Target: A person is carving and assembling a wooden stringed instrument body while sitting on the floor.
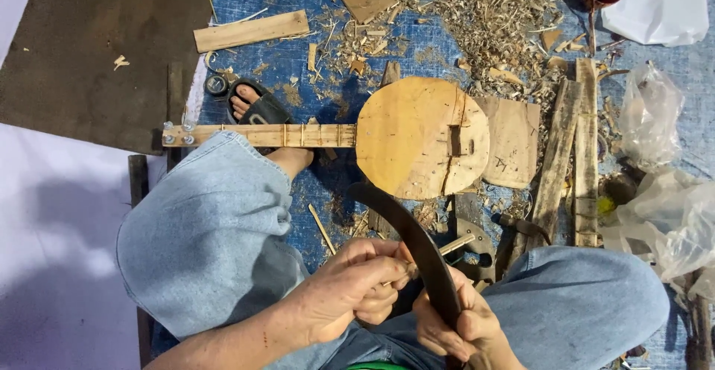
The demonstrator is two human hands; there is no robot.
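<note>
1. The step in hand looked like whittling: the right hand was clenched around the handle of a dark curved knife, blade rising up and to the left, while the left hand pinched a thin wooden stick between fingertips and thumb, holding it against the blade's edge.
2. The stick lay just above the person's lap, between the knees in blue jeans, its free end poking out to the right of the blade.
3. In my judgement the next move called for short, controlled strokes along the stick, with the left fingers kept clear of the edge, since they sat very close to the blade.
4. The stick looked pale, slim and straight, a light sliver; how far it had been shaved I could not tell, as the hands hid most of it.
5. Beyond the hands lay an unfinished wooden string instrument: a round, flat body of yellowish wood with a small rectangular slot, and a long neck running left to a head with metal bolts.
6. A sandalled foot rested just behind the neck on a blue tarp strewn with wood shavings, planks and crumpled plastic bags.
</note>
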